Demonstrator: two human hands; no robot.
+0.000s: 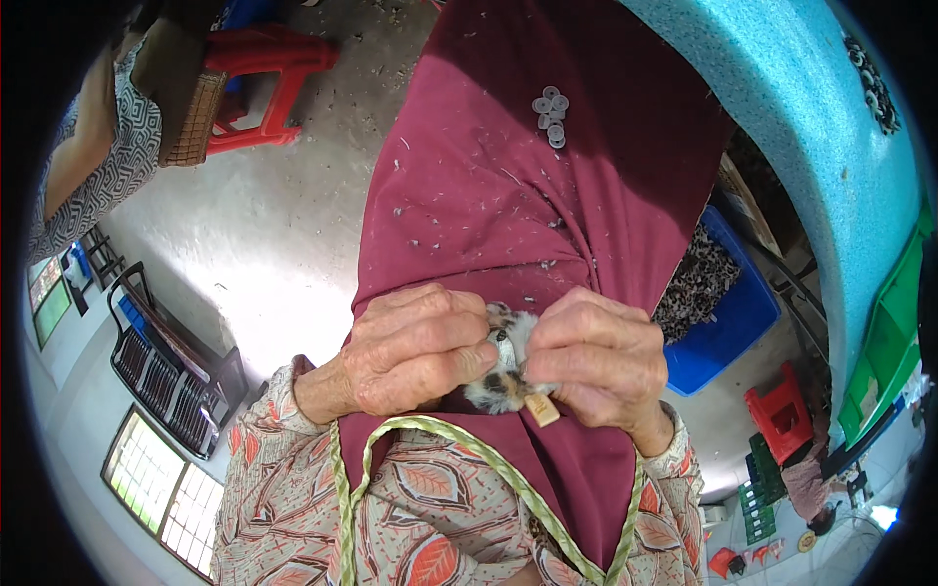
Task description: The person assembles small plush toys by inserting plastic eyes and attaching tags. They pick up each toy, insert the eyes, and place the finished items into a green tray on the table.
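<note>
Over my lap, my left hand (415, 349) and my right hand (601, 359) close on opposite sides of a small furry plush piece (493, 395). Its fur is whitish grey with dark and tan spots, and a pale lining or opening shows in the middle. From its lower edge hangs a small tan label (541, 410), beside my right fingers. Both hands have curled fingers and pinching thumbs that cover much of the plush. A cluster of translucent plastic discs (552, 109) lies farther up on my maroon apron (469, 215), which is flecked with fluff.
A blue tub (728, 342) full of spotted furry pieces (699, 283) stands to my right, under a light-blue speckled tabletop (782, 117). Dark small parts (870, 83) lie on that top. Red stools (274, 88) and another person's patterned clothing (127, 127) are at the far left.
</note>
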